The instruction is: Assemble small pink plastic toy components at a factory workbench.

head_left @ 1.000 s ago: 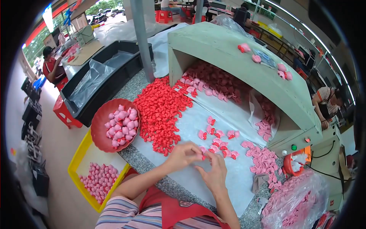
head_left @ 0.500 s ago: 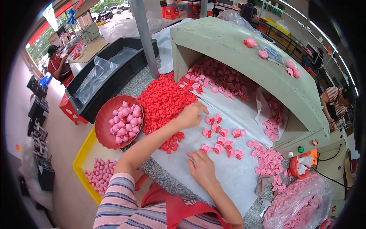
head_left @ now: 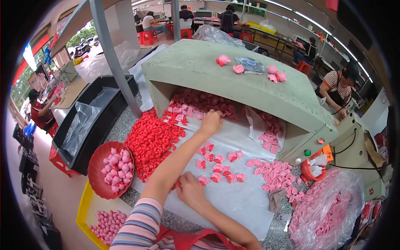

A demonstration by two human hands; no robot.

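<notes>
My left hand [head_left: 211, 123] reaches in at the mouth of the pale green arched housing [head_left: 233, 71], fingers closed over small pink petal-like pieces [head_left: 191, 100]; whatever they pinch is hidden. My right hand [head_left: 191, 191] is curled low on the white sheet [head_left: 233, 204], beside my left forearm. At its fingertips shows a small red piece [head_left: 178, 183], partly covered. A heap of glossy red pieces [head_left: 148, 137] lies left of my left forearm. Several joined pink-and-red pieces [head_left: 218, 170] sit in loose rows on the sheet, right of my hands.
A red scalloped bowl [head_left: 95, 173] of pink balls stands left, above a yellow-rimmed tray [head_left: 83, 208]. Behind are a black tray [head_left: 68, 143] and metal post [head_left: 112, 54]. At right lie loose pink pieces [head_left: 277, 177], a plastic bag [head_left: 329, 208] and a red basket [head_left: 310, 171]; a co-worker [head_left: 339, 87] sits beyond.
My left hand has moved from beside the red heap up to the pink pieces in the housing. My right hand has shifted toward the red pieces and its fingers have closed. The view has turned.
</notes>
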